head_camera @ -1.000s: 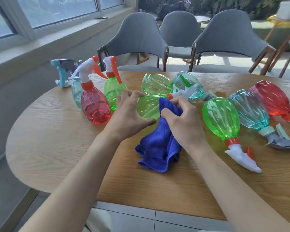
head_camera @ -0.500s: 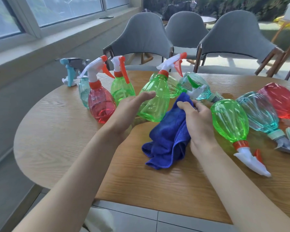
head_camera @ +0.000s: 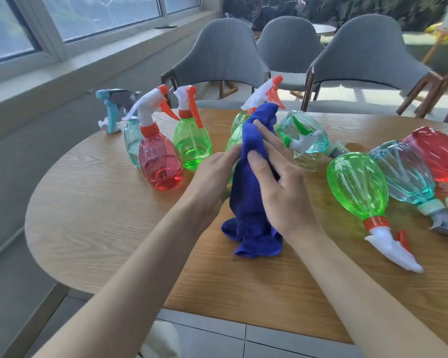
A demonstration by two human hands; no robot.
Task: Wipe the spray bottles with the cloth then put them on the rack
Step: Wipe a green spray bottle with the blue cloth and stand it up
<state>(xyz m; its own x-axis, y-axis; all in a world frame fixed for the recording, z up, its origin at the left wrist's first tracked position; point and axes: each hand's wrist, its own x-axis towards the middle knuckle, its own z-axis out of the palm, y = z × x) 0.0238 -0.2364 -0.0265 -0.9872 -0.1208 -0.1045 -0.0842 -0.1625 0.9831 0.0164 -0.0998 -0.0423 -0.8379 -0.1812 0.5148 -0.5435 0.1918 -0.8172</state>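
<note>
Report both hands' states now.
Left hand: grips the green bottle.
Right hand: open, presses the cloth against that bottle.

Wiped green bottle [head_camera: 233, 136] mostly behind cloth [head_camera: 248, 192], left hand [head_camera: 212, 177] fingertips perhaps behind it; far-right red bottle [head_camera: 440, 153] cut by edge

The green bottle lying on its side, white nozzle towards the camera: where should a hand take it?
Grip the lying green bottle at its tapering shoulder beside the orange collar, coming from above. It lies flat, wide base away, sprayer nearest the person; the taper probably suits a curled hand better than the bulbous body.
</note>
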